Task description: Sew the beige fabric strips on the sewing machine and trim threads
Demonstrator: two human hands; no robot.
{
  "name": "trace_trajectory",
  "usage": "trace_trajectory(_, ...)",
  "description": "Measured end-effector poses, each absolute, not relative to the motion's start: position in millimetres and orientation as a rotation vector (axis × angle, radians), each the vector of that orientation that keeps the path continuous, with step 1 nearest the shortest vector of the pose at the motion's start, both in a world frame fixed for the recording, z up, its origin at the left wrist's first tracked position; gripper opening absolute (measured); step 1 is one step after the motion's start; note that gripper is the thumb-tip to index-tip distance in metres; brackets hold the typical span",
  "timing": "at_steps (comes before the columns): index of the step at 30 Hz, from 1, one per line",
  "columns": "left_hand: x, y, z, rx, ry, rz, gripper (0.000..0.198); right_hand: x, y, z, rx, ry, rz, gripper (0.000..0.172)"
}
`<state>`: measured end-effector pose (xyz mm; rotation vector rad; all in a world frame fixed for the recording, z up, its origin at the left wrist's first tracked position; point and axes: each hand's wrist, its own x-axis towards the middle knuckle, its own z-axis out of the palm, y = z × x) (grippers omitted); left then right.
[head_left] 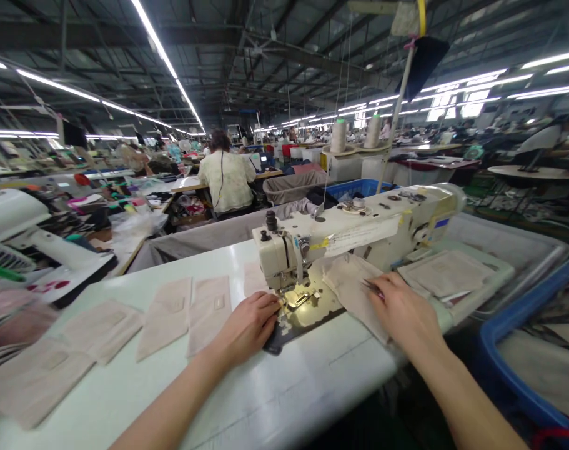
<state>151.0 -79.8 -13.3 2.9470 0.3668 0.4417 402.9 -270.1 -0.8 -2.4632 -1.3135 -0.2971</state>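
Note:
My left hand rests on the bed of a white sewing machine, its fingers bent together beside the lit presser foot. Whatever its fingertips hold, if anything, is hidden. In my right hand are small dark-tipped thread snips, mostly covered by the fingers. Under that hand a beige fabric piece lies right of the needle, draping toward the front edge. Several beige pieces with small stitched slots, such as this panel, are spread on the table left of my left hand.
A stack of beige pieces lies at the machine's right end. Close by on the right stands a blue basket of fabric. Thread cones stand behind the machine. A person sits ahead with their back to me.

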Motion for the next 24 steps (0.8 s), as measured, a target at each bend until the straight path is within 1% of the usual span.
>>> trace_trajectory(5,145,-74,-28,2.955,0.431,0.493,0.034,423,-261,-1,-2.593,-1.245,-0.226,0.023)
trace_trajectory(8,142,-71,-38,2.951,0.464,0.527,0.036,426,-255,0,-2.576,-1.223,-0.244,0.02)
trace_trajectory(12,139,-76,-38,2.921,0.528,0.493,0.038,432,-255,1,-2.497,-1.225,-0.184,0.022)
trace_trajectory(14,135,-79,-35,2.908,0.557,0.464,0.039,438,-256,-1,-2.407,-1.19,-0.117,0.024)
trace_trajectory(16,129,-81,-34,2.898,0.598,0.432,0.041,443,-258,-3,-2.16,-1.079,0.032,0.027)
trace_trajectory(18,118,-82,-32,2.884,0.643,0.4,0.042,446,-265,-2,-1.923,-0.986,0.116,0.035)
trace_trajectory(20,107,-82,-31,2.866,0.67,0.373,0.043,445,-276,1,-1.818,-0.941,0.177,0.041)
trace_trajectory(24,95,-88,-27,2.825,0.722,0.365,0.042,421,-302,10,-1.667,-1.001,0.453,0.04)
